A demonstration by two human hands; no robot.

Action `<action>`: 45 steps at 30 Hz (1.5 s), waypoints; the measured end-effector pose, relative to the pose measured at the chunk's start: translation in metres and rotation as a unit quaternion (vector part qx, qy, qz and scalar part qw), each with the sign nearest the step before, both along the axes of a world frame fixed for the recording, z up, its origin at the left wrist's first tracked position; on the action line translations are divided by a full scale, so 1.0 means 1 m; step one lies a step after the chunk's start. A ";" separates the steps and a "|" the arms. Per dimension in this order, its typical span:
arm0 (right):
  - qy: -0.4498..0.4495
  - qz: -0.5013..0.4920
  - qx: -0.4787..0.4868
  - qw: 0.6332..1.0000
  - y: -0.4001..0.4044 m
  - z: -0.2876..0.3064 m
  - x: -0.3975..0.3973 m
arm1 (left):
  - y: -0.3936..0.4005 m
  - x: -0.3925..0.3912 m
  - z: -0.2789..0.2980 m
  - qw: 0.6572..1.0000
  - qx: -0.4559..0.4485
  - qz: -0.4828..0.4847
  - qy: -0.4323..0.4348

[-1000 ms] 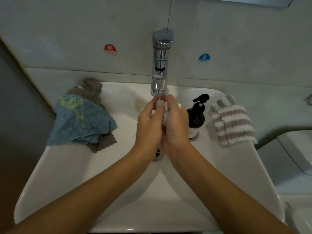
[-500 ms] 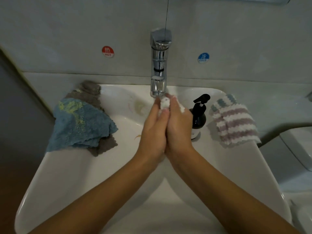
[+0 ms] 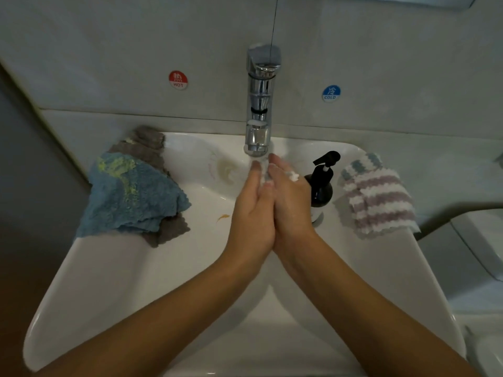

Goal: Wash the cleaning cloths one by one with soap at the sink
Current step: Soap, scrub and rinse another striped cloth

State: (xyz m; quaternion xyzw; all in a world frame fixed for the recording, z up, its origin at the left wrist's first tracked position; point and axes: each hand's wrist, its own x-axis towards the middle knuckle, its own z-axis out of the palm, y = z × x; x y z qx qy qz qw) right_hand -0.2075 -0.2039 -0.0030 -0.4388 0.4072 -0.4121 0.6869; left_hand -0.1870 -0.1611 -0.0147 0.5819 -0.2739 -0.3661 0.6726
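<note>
My left hand (image 3: 253, 210) and my right hand (image 3: 292, 202) are pressed palm to palm over the white sink (image 3: 109, 268), fingers straight, fingertips just under the chrome faucet (image 3: 260, 104). White soap foam (image 3: 294, 176) sits on the right hand's fingers and between the palms; no cloth shows in either hand. A blue cloth (image 3: 130, 197) lies on a grey cloth (image 3: 147, 144) on the sink's left rim. A purple, white and blue-grey striped cloth (image 3: 377, 197) lies on the right rim. A black pump soap bottle (image 3: 322, 186) stands right beside my right hand.
Red HOT (image 3: 178, 80) and blue COLD (image 3: 330, 93) stickers mark the wall behind the faucet. A small orange speck (image 3: 223, 216) and a pale stain (image 3: 227, 170) are in the basin. A white toilet (image 3: 473, 254) is at the right edge.
My hands stay together under the spout and have slid against each other; the right fingertips now reach a little farther than the left. The cloths and the bottle have not moved.
</note>
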 end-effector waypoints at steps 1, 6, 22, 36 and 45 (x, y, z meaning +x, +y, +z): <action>-0.004 0.000 0.009 1.000 0.001 0.000 -0.001 | 0.001 -0.001 0.004 1.000 0.001 0.001 -0.002; -0.020 0.008 0.036 0.999 0.023 -0.007 -0.001 | -0.007 0.025 0.003 0.999 0.006 0.053 0.007; -0.021 0.022 -0.013 0.999 0.019 -0.008 -0.001 | -0.014 0.028 0.001 0.999 0.001 0.028 0.040; 0.007 0.032 -0.047 0.998 0.021 -0.012 0.004 | -0.005 0.028 -0.001 0.999 0.025 0.029 0.016; 0.007 0.028 -0.019 0.999 0.023 -0.007 -0.004 | -0.006 0.024 0.003 0.998 0.039 0.053 0.017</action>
